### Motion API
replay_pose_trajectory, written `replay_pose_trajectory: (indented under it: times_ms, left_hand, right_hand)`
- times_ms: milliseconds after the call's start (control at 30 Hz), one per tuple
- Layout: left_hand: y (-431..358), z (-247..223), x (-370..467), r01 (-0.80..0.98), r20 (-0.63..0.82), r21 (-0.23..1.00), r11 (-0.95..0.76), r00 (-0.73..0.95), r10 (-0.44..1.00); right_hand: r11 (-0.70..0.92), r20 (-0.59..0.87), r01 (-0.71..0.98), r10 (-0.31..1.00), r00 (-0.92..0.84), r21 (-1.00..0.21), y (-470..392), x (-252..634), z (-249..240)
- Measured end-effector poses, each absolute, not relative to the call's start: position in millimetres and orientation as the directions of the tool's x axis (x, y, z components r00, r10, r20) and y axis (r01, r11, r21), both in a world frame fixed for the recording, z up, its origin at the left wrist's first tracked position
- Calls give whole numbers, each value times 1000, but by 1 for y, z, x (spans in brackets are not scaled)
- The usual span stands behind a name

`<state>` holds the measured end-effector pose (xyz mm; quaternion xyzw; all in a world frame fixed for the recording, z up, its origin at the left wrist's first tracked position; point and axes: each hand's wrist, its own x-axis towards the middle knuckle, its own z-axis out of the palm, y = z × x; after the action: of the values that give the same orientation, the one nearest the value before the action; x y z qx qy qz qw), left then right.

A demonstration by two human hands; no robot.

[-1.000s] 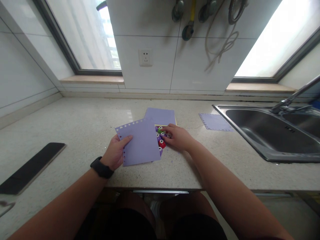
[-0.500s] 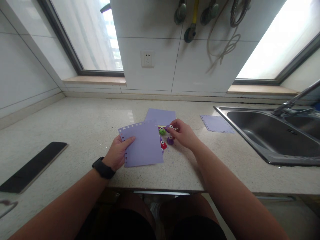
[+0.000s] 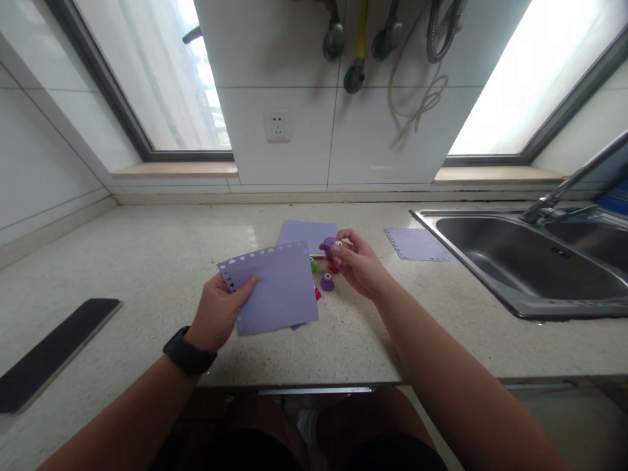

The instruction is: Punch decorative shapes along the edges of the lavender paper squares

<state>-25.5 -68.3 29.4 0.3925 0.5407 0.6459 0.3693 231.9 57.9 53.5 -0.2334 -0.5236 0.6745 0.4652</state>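
Note:
My left hand grips a purple sheet of paper by its left edge, thumb on top. Small shaped holes run along the sheet's top and left edges. Between the fingertips of my right hand is a small purple craft punch, raised above the counter. Below it stands another purple punch with a pale round top. A green punch and a red punch peek out by the held sheet's right edge, partly covered. Another red piece shows beside my right fingers.
A second purple sheet lies behind the held one. To the right, a purple sheet with holed edges lies near the steel sink. At far left is a flat black slab. The counter's front edge runs close to my body.
My right hand has lifted the purple punch off the counter and turned it. The held sheet has tilted slightly, covering more of the green punch. The view has shifted a little.

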Motion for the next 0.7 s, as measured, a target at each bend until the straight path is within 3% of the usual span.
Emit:
replay_pose_trajectory:
  times_ms: [167, 333, 700]
  left_hand:
    - [-77, 56, -20, 242, 234, 962, -127, -491, 839]
    - [-82, 61, -17, 460, 366, 878, -137, -459, 810]
    - [-83, 59, -15, 542, 398, 831, -125, -422, 815]
  right_hand:
    - [9, 262, -463, 833, -487, -886, 52, 230, 56]
    - [22, 316, -488, 788, -529, -873, 51, 229, 52]
    - [88, 364, -469, 759, -540, -879, 57, 229, 40]
